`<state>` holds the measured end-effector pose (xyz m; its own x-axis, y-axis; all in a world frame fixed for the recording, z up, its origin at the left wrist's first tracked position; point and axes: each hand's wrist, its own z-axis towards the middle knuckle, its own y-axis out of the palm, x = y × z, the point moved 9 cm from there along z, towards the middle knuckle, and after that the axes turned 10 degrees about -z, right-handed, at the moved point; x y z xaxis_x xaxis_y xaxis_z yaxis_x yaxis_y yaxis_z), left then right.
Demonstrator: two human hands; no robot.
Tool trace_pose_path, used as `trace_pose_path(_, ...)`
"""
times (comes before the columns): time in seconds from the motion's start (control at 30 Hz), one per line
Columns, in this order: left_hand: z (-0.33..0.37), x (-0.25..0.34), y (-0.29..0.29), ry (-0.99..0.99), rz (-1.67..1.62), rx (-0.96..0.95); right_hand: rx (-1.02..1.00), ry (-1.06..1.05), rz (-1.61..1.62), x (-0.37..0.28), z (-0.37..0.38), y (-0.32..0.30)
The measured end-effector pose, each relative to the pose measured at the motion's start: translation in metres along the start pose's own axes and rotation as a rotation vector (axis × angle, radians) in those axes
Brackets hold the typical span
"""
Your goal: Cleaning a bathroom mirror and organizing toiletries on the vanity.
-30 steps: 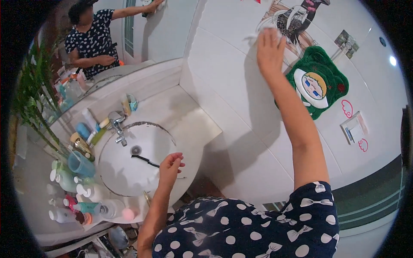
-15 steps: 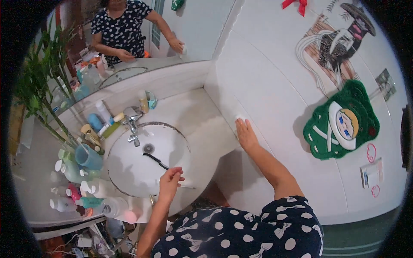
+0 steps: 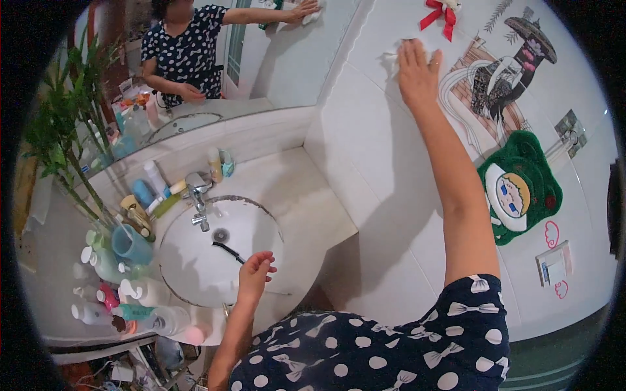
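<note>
My right hand [image 3: 418, 73] lies with its fingers stretched flat against the white tiled wall, pressing a white cloth [image 3: 391, 57] to it. Only a crumpled edge of the cloth shows beside the fingertips. Over the near right rim of the sink [image 3: 189, 274] is my left hand [image 3: 255, 277], fingers loosely bent and apart, seemingly with nothing in it. A slim black tool, perhaps a narrow brush [image 3: 227, 252], reaches from near the drain to beneath that hand, which covers part of it.
Pump bottles [image 3: 104, 264], a blue cup [image 3: 132, 242] and tall green plants [image 3: 65, 143] crowd the counter's left. A chrome faucet [image 3: 197, 189] stands behind the sink. On the wall are a green plush hanging [image 3: 544, 176], a figure sticker [image 3: 502, 85] and a red ribbon [image 3: 440, 16].
My right hand has slid up the wall with the white cloth, toward the red ribbon, and the arm is stretched farther. My left hand has shifted slightly; the black tool stays in the sink.
</note>
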<state>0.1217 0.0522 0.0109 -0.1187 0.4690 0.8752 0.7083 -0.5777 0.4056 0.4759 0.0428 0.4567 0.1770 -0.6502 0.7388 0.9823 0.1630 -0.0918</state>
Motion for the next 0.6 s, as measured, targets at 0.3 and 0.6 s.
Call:
trace_pose_path(0.3,0.007,-0.022,-0.022,-0.057,0.011,0.076,-0.189,-0.2,0.381,-0.233,-0.18,0.084)
trace_pose_path(0.6,0.007,-0.015,-0.037,-0.063,0.028,0.125,-0.408,-0.736,0.17,-0.291,-0.249,0.047)
